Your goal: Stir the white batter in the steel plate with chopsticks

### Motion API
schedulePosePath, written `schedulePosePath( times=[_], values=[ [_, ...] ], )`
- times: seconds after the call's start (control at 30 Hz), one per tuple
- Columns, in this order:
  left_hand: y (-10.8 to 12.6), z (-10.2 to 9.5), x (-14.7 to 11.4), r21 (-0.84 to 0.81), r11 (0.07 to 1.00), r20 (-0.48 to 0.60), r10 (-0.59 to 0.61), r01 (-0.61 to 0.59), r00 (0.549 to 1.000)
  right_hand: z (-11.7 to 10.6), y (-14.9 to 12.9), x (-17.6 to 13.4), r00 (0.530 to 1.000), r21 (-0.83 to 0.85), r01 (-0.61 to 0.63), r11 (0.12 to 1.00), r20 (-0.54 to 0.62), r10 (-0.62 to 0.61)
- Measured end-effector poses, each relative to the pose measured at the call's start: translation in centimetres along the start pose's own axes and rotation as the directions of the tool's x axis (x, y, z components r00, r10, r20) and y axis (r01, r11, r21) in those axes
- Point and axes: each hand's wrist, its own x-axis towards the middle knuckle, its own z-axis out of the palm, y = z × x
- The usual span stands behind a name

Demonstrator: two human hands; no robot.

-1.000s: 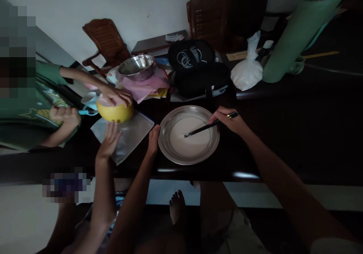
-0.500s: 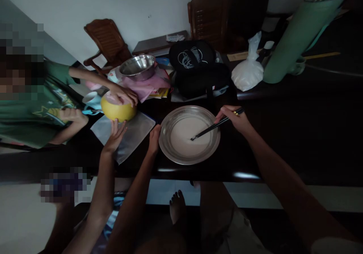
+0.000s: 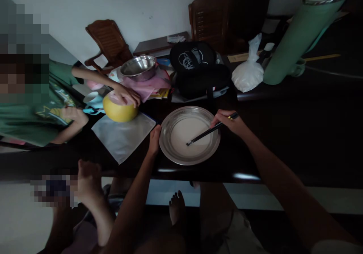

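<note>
My right hand (image 3: 227,121) is closed around a pair of dark chopsticks (image 3: 205,133), which slant down to the left. Their tips dip into a whitish liquid (image 3: 184,131) inside a wide metal basin (image 3: 189,161). At the basin's left rim, my left hand (image 3: 154,139) grips the edge; its fingertips are partly hidden. The basin stands level on the dark table near its front edge.
To the left, a person in green holds a blue-handled tool (image 3: 92,111) and rests a hand on a yellow fruit (image 3: 120,112) beside a clear-white folder (image 3: 123,140). Behind stand a black case (image 3: 201,80), a knotted bag of white powder (image 3: 247,76) and a green flask (image 3: 303,38).
My right hand has shifted slightly left, and the chopstick tips have moved left and nearer to me through the liquid. Another person's hand has drawn back from the yellow fruit.
</note>
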Motion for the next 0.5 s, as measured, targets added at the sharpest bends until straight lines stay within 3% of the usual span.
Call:
schedulePosePath(
  times=[0.1, 0.2, 0.27, 0.4, 0.5],
  values=[
    [0.14, 0.09, -0.1, 0.031, 0.998, 0.024, 0.048, -0.049, 0.999, 0.07, -0.12, 0.01, 0.999, -0.065, 0.034, 0.997, -0.001, -0.034],
    [0.08, 0.13, -0.11, 0.053, 0.996, 0.024, 0.065, -0.066, 0.998, -0.22, 0.02, 0.02, 0.995, 0.047, -0.018, 0.999, -0.095, 0.022],
    [-0.02, 0.09, -0.09, 0.048, 0.997, 0.022, 0.055, -0.056, 0.998, -0.25, 0.13, -0.01, 0.995, 0.1, -0.044, 0.994, -0.084, 0.052],
    [-0.18, 0.03, -0.1, 0.034, 0.999, 0.033, 0.033, -0.034, 0.999, 0.08, 0.09, 0.01, 0.999, -0.037, 0.028, 0.999, 0.041, -0.027],
    [-0.19, 0.05, -0.1, 0.034, 0.998, 0.022, 0.042, -0.043, 0.999, -0.18, 0.04, 0.1, 0.998, -0.075, 0.038, 0.996, -0.047, -0.041]
  ],
)
